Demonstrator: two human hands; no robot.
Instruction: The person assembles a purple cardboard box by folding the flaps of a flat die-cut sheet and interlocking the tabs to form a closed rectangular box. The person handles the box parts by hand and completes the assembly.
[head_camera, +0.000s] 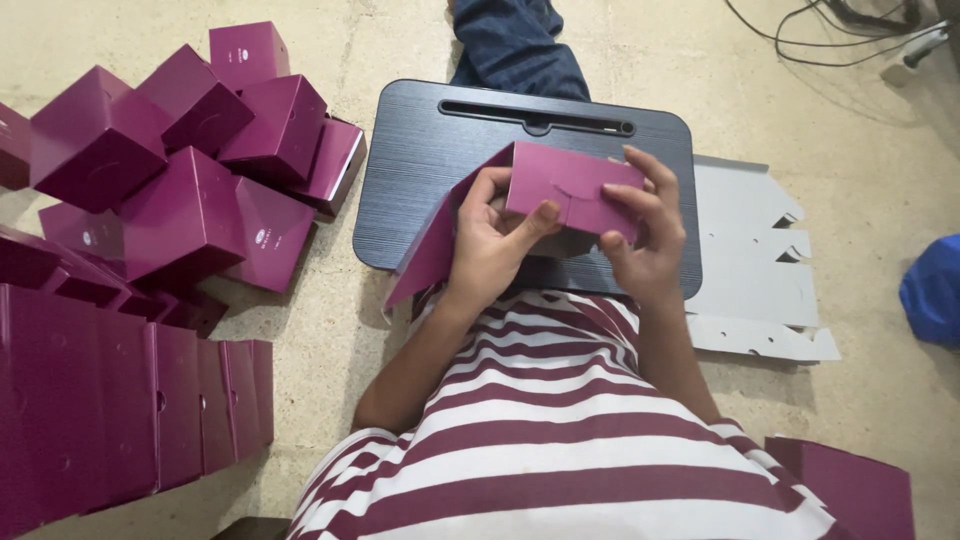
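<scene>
Several folded purple boxes lie left, perhaps stacked, beside lap desk.

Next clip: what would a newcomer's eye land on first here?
First, the half-folded magenta carton at centre, held by the left hand and the right hand above a dark lap tray. Next, the heap of finished magenta boxes at upper left, with a row of flat magenta blanks below it. White flat card sheets lie right of the tray.
</scene>
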